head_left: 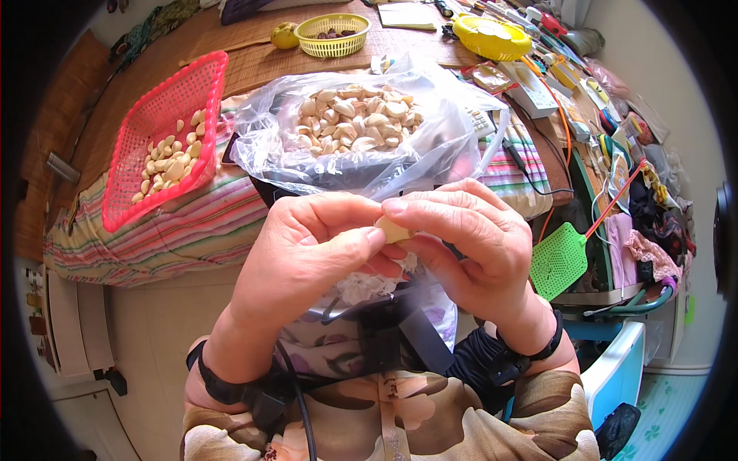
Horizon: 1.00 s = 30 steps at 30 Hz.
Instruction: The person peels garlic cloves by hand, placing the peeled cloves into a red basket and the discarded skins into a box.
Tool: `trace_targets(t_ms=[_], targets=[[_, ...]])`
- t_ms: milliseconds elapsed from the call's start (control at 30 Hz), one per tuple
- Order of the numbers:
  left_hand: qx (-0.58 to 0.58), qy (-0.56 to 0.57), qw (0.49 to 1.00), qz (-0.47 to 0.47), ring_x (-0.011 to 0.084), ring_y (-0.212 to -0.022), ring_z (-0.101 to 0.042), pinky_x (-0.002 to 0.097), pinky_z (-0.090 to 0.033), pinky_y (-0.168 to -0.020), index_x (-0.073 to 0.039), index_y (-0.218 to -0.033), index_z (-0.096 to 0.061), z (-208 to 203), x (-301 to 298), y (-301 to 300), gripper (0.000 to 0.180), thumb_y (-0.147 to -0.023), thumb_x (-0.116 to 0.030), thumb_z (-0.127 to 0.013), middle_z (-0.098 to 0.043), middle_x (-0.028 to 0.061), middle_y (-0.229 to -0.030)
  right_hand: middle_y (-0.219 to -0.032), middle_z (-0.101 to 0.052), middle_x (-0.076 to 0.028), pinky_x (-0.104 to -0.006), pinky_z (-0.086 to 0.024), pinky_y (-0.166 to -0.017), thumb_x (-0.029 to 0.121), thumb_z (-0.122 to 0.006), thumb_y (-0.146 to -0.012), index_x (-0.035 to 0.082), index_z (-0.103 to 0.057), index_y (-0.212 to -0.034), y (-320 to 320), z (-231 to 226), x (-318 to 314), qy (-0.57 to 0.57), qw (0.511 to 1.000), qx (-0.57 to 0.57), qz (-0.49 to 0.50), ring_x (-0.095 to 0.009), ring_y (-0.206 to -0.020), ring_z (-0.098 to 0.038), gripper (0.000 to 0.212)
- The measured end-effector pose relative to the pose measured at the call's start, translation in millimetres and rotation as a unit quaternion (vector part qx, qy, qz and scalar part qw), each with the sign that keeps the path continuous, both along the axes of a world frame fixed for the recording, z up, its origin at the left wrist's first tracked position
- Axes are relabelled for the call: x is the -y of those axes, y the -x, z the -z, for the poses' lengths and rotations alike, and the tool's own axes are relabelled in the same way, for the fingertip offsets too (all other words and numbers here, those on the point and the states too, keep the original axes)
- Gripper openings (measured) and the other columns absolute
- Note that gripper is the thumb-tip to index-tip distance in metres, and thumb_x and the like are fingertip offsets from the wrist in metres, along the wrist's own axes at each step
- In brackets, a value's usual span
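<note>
A pale garlic clove (393,230) is pinched between the fingertips of both hands, in front of my chest. My left hand (311,250) grips it from the left, thumb and forefinger closed. From the other side my right hand (466,244) holds it too, with thumb and fingers pressed on it. Behind the hands, a clear plastic bag (261,150) lies spread open, full of unpeeled garlic cloves (357,119). Below them, a heap of white garlic skins (361,289) shows partly, half hidden by the hands. Peeled cloves (173,163) lie in a red plastic basket (121,184) at the left.
A striped cloth (154,250) covers the table's near edge. At the back stand a yellow basket (332,48) with dark pieces, a round yellow fruit (284,35) and another yellow basket (492,38). A green fly swatter (559,261) and clutter line the right side.
</note>
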<state>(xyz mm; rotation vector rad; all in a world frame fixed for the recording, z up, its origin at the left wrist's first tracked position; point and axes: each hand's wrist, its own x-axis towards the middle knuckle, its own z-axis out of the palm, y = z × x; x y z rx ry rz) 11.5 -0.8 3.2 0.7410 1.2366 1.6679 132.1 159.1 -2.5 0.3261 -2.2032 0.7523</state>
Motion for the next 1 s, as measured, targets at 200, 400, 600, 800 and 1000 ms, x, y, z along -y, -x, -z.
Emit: trace_targets(t_ms=[200,400,600,800,1000], targets=[[-0.005,0.0,1.0,0.002,0.0251,-0.079,-0.071,0.0339,-0.06,-0.074,0.008,-0.107,-0.063,0.4,0.7,0.0,0.023,-0.088,-0.003,-0.058,-0.069,0.0189,-0.094,-0.091,-0.07,-0.009,-0.0305,-0.052,-0.068,0.0,-0.069,-0.077,0.004,-0.069,-0.1,0.7,-1.4,1.1,-0.007,1.0,-0.021,0.007,-0.023,-0.081,-0.069,0.024],[0.004,-0.017,1.0,0.005,0.0265,-0.079,-0.071,0.0346,-0.06,-0.074,0.009,-0.108,-0.063,2.7,1.7,0.9,0.024,-0.087,-0.002,-0.056,-0.069,0.0194,-0.095,-0.091,-0.07,-0.008,-0.0299,-0.052,-0.068,0.0,-0.069,-0.076,0.004,-0.068,-0.098,1.6,-0.8,-0.2,0.005,1.0,-0.02,0.0,-0.022,-0.081,-0.069,0.022],[-0.005,0.012,1.0,0.002,0.0272,-0.079,-0.071,0.0346,-0.06,-0.074,0.009,-0.108,-0.063,-1.6,0.8,0.5,0.025,-0.088,-0.003,-0.055,-0.069,0.0197,-0.095,-0.09,-0.07,-0.008,-0.0301,-0.052,-0.068,0.002,-0.07,-0.076,0.004,-0.068,-0.096,1.2,-1.0,1.1,-0.005,1.0,-0.028,0.011,-0.022,-0.08,-0.069,0.02],[0.007,-0.008,1.0,0.003,0.0285,-0.079,-0.071,0.0353,-0.06,-0.074,0.009,-0.11,-0.062,1.5,0.3,1.3,0.025,-0.088,-0.003,-0.056,-0.069,0.0205,-0.095,-0.09,-0.07,-0.009,-0.03,-0.052,-0.068,0.001,-0.069,-0.076,0.005,-0.068,-0.094,1.7,-1.8,0.0,-0.003,1.0,-0.023,0.009,-0.022,-0.078,-0.069,0.018],[0.053,0.001,0.999,0.008,0.0299,-0.079,-0.071,0.036,-0.06,-0.073,0.009,-0.111,-0.062,2.9,1.2,3.1,0.027,-0.087,0.001,-0.054,-0.068,0.0211,-0.096,-0.089,-0.07,-0.009,-0.0302,-0.053,-0.067,0.001,-0.069,-0.076,0.005,-0.069,-0.093,1.1,-1.5,0.1,0.0,1.0,-0.023,0.006,-0.023,-0.078,-0.068,0.018]])
